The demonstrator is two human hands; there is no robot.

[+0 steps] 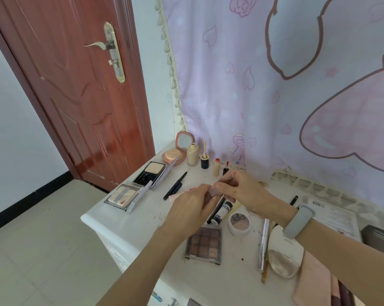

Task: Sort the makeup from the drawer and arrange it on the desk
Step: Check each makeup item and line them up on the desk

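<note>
Over the middle of the white desk [142, 219], both my hands hold one small mauve makeup item [213, 192]. My left hand [191, 208] grips its lower end and my right hand [237, 186] pinches its upper end. Most of the item is hidden by my fingers. Makeup lies all around: an eyeshadow palette [204, 244] just below my hands, a round compact [239, 220], a dark tube [222, 212], two open powder compacts [150, 173] [123, 196], a pink mirror compact [175, 154], a foundation bottle [192, 154] and a black pencil [175, 185].
A pink curtain [275, 85] hangs behind the desk. A red door [76, 96] stands at the left, with tiled floor [43, 250] below. A silver tube [263, 244], a puff [281, 265], a paper sheet [339, 217] and a dark box [378, 239] lie at the right.
</note>
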